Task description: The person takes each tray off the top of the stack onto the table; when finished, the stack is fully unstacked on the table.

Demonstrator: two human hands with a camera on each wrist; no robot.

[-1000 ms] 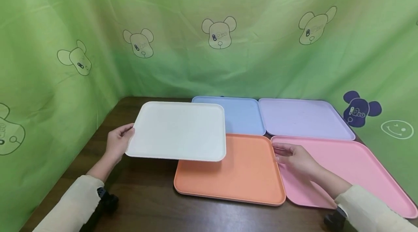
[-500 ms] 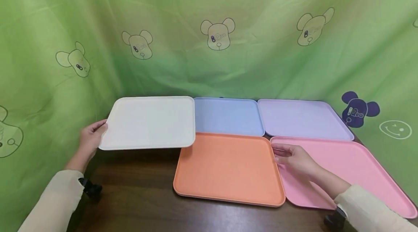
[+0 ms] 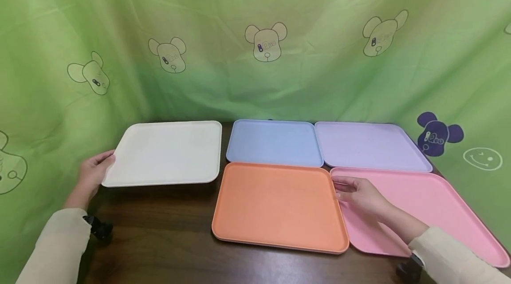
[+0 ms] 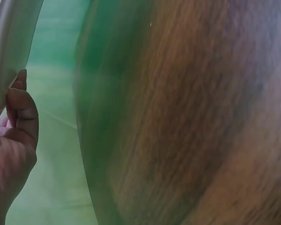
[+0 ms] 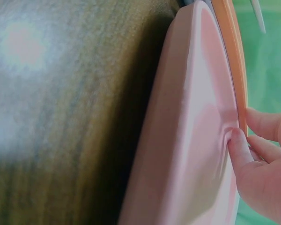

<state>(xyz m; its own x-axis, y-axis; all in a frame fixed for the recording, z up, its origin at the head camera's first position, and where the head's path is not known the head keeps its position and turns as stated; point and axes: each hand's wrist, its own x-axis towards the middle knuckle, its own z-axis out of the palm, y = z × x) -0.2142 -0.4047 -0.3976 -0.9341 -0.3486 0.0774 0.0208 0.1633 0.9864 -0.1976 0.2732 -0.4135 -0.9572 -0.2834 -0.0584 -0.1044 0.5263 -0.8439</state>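
Centre left of the head view, the left hand [image 3: 92,171] is pinching a white, rounded-rectangular tray [image 3: 164,153] by its left edge, over the dark wooden table [image 3: 159,239]! Lower right, the right hand [image 3: 362,195] is touching an orange, rounded-rectangular tray [image 3: 281,206]; whether it's gripping, nobody's telling from here.

Green cloth [image 3: 215,88] hangs across the top and sides, printed with pale bear heads [image 3: 268,45] and, at right, a purple bear head [image 3: 437,135] and winking smiley [image 3: 483,159]. A dark wooden tabletop [image 3: 167,248] shows at lower left; glare [image 5: 23,44] spots it in the right wrist view's upper left.
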